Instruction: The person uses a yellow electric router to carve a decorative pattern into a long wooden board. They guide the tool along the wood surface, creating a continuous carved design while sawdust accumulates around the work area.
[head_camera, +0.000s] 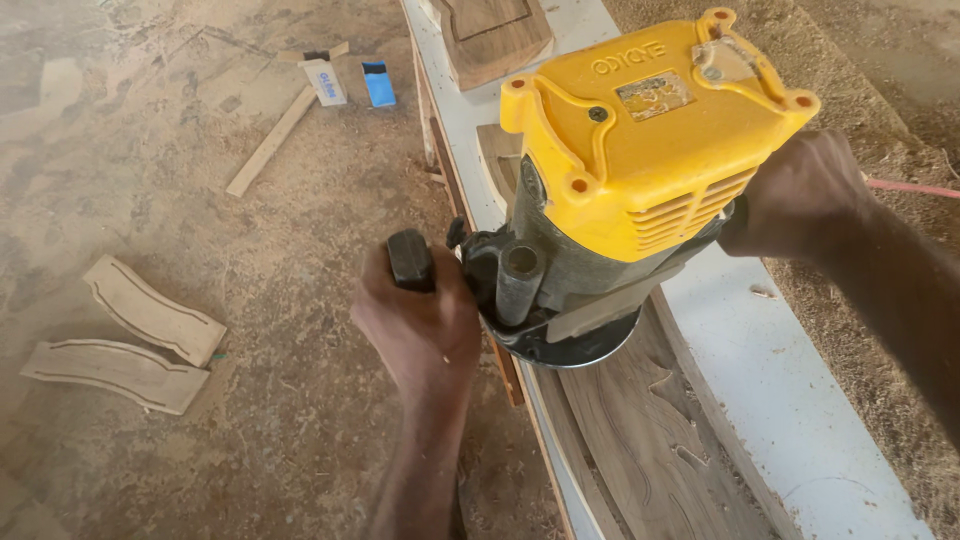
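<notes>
Head view: a yellow-topped router stands upright with its round base flat on a dark, curved wood panel that lies on a white bench. The left hand is wrapped tight around the router's black left handle; the right hand is closed on the far side of the body, its handle hidden behind the motor housing. The router sits between the 2 hands, touching both.

On the panel near the camera, carved grooves and leaf-like recesses already show, so that stretch looks routed; the part under and beyond the base is hidden, and how much is left I cannot tell.

On the sawdust floor to the left lie 2 curved carved pieces, a wood strip and 2 small boxes. Another carved block rests farther up the bench.
</notes>
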